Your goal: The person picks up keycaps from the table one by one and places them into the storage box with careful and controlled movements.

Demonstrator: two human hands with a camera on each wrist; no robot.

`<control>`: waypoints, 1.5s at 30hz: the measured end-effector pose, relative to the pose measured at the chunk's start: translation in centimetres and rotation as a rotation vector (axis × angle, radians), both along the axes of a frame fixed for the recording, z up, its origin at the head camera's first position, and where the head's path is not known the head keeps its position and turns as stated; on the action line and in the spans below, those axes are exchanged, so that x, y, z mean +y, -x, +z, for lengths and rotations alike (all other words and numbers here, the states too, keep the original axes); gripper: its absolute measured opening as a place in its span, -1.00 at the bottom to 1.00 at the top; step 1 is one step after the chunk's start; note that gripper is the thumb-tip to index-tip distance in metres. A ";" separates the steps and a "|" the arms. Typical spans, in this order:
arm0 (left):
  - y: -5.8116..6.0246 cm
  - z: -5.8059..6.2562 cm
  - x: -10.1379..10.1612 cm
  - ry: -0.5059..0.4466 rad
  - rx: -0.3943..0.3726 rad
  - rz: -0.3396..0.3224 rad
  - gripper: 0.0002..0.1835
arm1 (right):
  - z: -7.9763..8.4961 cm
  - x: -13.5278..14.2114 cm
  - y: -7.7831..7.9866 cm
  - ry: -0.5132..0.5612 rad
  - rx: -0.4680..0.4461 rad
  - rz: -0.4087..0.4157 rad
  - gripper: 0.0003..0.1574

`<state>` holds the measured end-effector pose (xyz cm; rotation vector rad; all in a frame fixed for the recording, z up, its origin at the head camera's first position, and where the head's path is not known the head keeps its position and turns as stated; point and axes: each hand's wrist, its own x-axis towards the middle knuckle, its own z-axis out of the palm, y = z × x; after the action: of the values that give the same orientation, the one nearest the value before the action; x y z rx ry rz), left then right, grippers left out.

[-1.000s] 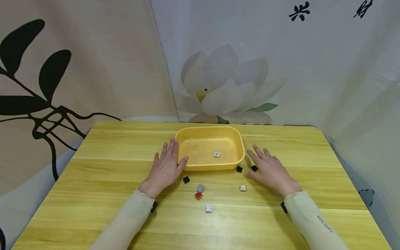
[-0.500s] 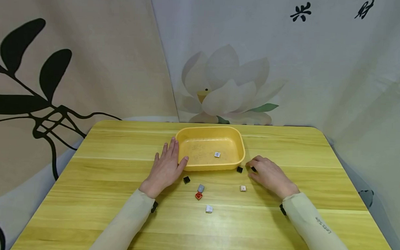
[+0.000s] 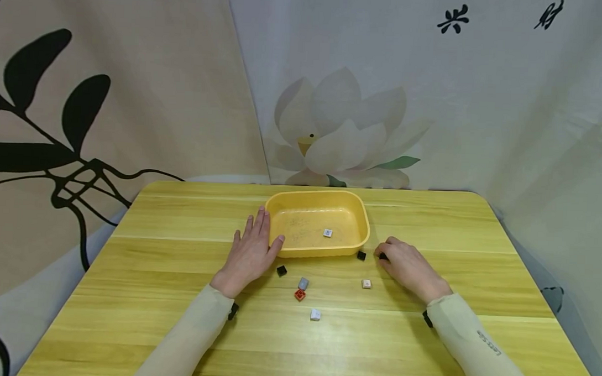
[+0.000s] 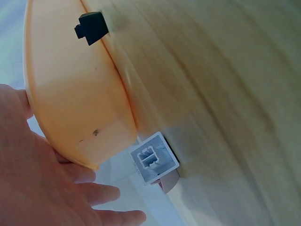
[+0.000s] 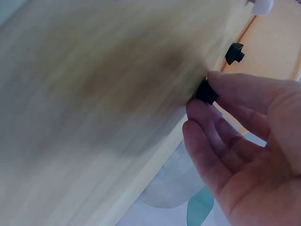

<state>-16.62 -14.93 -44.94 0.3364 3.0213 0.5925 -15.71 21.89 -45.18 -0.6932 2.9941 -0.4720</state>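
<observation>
My left hand (image 3: pixel 249 252) rests with straight fingers against the left side of a yellow plastic tray (image 3: pixel 323 252). One white keycap (image 3: pixel 327 232) lies inside that tray. To the right of it, my right hand (image 3: pixel 412 267) pinches a black keycap (image 5: pixel 206 92) between thumb and fingertips, close over the tabletop. A second black keycap (image 3: pixel 361 256) lies by the tray's front right corner. Nearest the left hand is another black keycap (image 3: pixel 281 271). In the left wrist view a grey keycap (image 4: pixel 155 158) shows its hollow underside and stem socket.
On the wooden table (image 3: pixel 400 346), in front of the tray, lie a red keycap (image 3: pixel 300 295), a white keycap (image 3: pixel 315 315) and a pale keycap (image 3: pixel 366 284). A printed curtain (image 3: pixel 384 91) hangs behind the table's far edge.
My right hand's spread fingers have drawn together around the black keycap by the tray and now pinch it. The left hand stays against the tray.
</observation>
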 end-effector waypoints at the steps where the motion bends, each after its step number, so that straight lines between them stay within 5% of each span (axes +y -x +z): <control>1: 0.0 0.0 0.0 0.003 0.000 0.000 -0.14 | 0.0 0.0 0.0 0.001 0.010 0.002 -0.79; 27: 0.0 0.2 -0.3 0.027 0.006 -0.011 -0.21 | 0.9 0.9 -0.6 0.045 0.115 -0.055 -0.79; 45: 0.2 -0.1 -0.3 0.028 0.023 -0.010 -0.25 | 2.2 0.5 -0.8 0.178 0.191 -0.095 -0.76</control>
<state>-16.82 -15.24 -45.01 0.3596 3.0443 0.5487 -14.96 22.39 -43.00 -0.6431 3.2037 -0.7246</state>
